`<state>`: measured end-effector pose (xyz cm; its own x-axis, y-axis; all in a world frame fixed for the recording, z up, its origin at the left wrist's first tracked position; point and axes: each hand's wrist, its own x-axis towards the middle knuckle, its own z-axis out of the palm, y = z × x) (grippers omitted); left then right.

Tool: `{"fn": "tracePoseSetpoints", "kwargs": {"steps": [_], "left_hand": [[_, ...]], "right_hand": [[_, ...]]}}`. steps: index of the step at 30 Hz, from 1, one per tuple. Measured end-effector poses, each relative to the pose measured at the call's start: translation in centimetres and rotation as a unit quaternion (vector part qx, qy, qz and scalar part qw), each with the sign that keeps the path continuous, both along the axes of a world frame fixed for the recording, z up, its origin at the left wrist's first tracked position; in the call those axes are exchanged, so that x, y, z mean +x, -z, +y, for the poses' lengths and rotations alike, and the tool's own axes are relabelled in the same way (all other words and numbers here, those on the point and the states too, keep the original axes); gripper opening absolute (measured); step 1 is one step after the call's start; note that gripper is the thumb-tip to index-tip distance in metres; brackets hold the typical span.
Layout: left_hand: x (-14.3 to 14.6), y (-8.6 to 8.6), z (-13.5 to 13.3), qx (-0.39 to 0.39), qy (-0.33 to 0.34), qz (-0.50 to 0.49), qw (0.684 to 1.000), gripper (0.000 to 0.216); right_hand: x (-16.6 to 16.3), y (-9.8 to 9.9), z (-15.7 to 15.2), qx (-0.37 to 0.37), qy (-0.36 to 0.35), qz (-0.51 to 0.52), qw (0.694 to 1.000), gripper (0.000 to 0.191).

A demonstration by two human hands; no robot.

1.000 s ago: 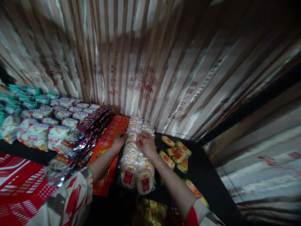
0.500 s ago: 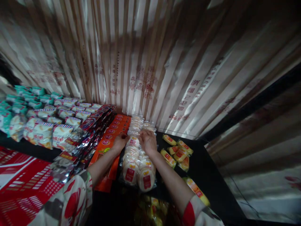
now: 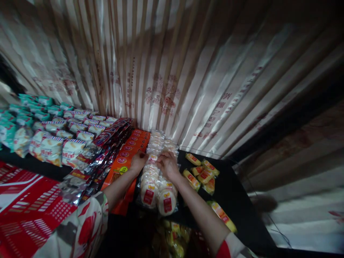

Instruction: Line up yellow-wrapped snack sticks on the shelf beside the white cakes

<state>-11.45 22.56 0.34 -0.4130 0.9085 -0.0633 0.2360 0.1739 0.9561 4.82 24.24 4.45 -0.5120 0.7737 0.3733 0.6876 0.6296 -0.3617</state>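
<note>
Two rows of clear-wrapped round flat cakes run away from me, overlapping one another; their nearest packs (image 3: 167, 202) bear red labels and a yellow mark. Farther up the left row, a wrapped round cake (image 3: 152, 158) is pinched between my two hands. My left hand (image 3: 138, 162) has its curled fingers at that cake's left edge, beside an orange printed packet (image 3: 127, 154). From the right, my right hand (image 3: 168, 165) reaches over the right row, its fingers bent against the same cake. The fingertips are partly hidden.
Yellow wrapped cakes (image 3: 206, 176) lie loose to the right on the black tabletop (image 3: 242, 215). To the left are dark red foil packets (image 3: 110, 143), white snack bags (image 3: 51, 147) and green bags (image 3: 10, 130). A red basket (image 3: 32, 215) stands front left. Pleated curtain (image 3: 161, 71) hangs behind.
My right hand has shifted slightly, its fingers bending closer over the cakes. My left hand stays at the same row. The whole view has tilted a little.
</note>
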Motion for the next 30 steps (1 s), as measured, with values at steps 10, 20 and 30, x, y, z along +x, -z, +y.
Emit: {"fn": "tracePoseSetpoints", "kwargs": {"steps": [10,20,30], "left_hand": [[-0.4,-0.2,-1.7,0.005,0.032,-0.08,0.996,0.018],[1.0,1.2,-1.2,-0.018,-0.039,-0.011,0.999,0.012],[0.9,0.3,-1.5,-0.025,-0.043,0.015,0.999,0.015]], "right_hand": [[-0.8,-0.1,-0.7,0.035,0.086,-0.007,0.996,0.013],[0.6,-1.2,-2.3,0.03,0.022,-0.038,0.999,0.012],[-0.2,-0.2,-1.9,-0.007,0.011,-0.063,0.998,0.006]]}}
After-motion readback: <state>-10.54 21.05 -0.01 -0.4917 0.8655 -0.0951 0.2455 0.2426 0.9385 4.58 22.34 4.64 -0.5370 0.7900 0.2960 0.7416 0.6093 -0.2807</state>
